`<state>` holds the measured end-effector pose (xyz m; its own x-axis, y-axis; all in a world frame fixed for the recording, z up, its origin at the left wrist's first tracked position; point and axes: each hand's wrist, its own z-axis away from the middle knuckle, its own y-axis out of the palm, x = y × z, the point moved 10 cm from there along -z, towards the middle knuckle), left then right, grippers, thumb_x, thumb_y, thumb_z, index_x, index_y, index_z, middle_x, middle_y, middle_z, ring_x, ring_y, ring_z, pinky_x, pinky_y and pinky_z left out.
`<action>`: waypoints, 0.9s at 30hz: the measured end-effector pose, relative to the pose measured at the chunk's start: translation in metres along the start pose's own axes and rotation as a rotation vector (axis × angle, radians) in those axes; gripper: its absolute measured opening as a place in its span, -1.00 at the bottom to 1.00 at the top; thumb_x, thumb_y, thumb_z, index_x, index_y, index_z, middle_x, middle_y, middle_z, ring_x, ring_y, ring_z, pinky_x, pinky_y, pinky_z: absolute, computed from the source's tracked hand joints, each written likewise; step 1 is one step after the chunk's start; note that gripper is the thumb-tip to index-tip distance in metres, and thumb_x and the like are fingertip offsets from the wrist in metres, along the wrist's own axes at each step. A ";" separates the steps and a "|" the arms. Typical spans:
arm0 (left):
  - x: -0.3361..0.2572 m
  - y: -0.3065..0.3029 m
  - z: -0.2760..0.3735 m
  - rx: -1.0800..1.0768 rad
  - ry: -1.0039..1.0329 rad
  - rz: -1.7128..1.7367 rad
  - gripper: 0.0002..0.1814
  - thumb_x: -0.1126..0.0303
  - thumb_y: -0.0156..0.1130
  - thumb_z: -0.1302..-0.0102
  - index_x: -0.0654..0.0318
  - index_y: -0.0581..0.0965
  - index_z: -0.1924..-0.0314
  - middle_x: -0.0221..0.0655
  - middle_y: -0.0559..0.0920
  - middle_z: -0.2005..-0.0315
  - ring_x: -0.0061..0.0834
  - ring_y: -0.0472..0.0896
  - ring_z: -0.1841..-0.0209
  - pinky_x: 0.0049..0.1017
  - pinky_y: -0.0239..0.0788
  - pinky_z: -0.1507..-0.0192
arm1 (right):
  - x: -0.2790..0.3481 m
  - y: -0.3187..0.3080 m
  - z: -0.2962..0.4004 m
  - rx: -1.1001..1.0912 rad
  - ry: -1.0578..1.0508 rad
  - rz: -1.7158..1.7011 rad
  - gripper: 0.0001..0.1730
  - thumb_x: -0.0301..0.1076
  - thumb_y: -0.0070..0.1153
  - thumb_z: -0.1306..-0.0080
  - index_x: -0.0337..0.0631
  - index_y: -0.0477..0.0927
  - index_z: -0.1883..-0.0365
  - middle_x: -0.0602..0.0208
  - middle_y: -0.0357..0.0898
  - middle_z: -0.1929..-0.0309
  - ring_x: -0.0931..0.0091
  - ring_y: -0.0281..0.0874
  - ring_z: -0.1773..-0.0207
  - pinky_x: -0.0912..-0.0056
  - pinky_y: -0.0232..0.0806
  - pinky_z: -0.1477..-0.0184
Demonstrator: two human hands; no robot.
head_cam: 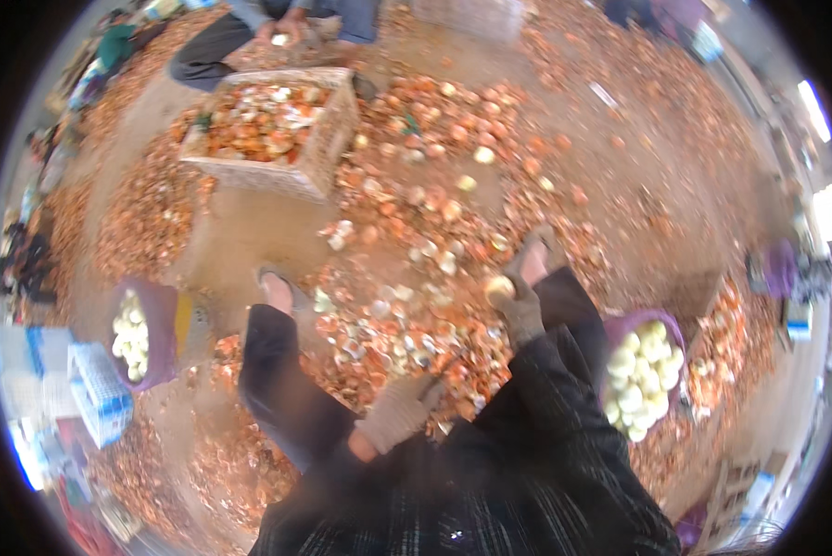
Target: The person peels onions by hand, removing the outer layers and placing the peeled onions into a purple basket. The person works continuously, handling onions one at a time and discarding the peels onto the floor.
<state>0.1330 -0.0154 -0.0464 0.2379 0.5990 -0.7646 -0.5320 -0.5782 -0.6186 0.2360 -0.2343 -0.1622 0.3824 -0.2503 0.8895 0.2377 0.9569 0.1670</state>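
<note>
My right hand (523,313), in a light work glove, is closed round an onion (499,288) near my right foot. Low in front of my body, my left hand (400,411) wears a similar glove; its fingers are curled on a thin dark tool, perhaps a knife (443,372), whose shape is blurred. Orange onion skins (416,340) cover the floor between my legs, with pale peeled pieces among them. Beyond lie scattered unpeeled onions (457,132). A purple mesh sack (609,326) of peeled white onions stands at my right.
Ahead at the left stands a crate (263,177) of onions and skins; a person (266,31) sits behind it, holding a pale onion. Another purple sack (162,333) of peeled onions and a blue-and-white basket (103,396) are at my left. Several other people are along the far left edge.
</note>
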 end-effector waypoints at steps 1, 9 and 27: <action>-0.004 -0.016 -0.001 -0.069 -0.091 -0.045 -0.76 0.20 0.14 -0.36 0.21 0.58 0.21 -0.09 0.63 0.44 -0.07 0.63 0.33 -0.18 0.43 0.31 | 0.000 -0.002 0.002 0.032 0.020 -0.077 -0.36 -0.56 0.40 -0.05 -0.25 0.51 -0.15 0.39 0.60 0.12 0.58 0.56 0.18 0.54 0.46 0.22; -0.053 -0.052 -0.032 -0.333 0.122 -0.176 -0.93 0.37 0.15 -0.34 0.15 0.51 0.22 -0.20 0.57 0.44 -0.11 0.58 0.46 -0.22 0.41 0.45 | 0.054 0.060 0.093 0.295 0.100 -0.230 -0.24 -0.62 0.41 0.02 -0.25 0.44 -0.21 0.34 0.57 -0.03 0.48 0.57 -0.05 0.42 0.47 -0.04; -0.051 -0.009 -0.044 -0.191 0.038 -0.441 -0.95 0.39 0.07 -0.33 0.15 0.47 0.24 -0.23 0.58 0.43 -0.16 0.62 0.45 -0.20 0.41 0.49 | 0.048 0.055 0.115 0.332 0.066 -0.282 -0.36 -0.67 0.28 -0.07 -0.27 0.45 -0.18 0.29 0.62 0.04 0.48 0.61 -0.02 0.45 0.47 -0.08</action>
<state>0.1613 -0.0653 -0.0103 0.4385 0.7915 -0.4257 -0.2157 -0.3671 -0.9048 0.1646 -0.1765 -0.0616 0.4028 -0.5074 0.7618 0.0452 0.8423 0.5371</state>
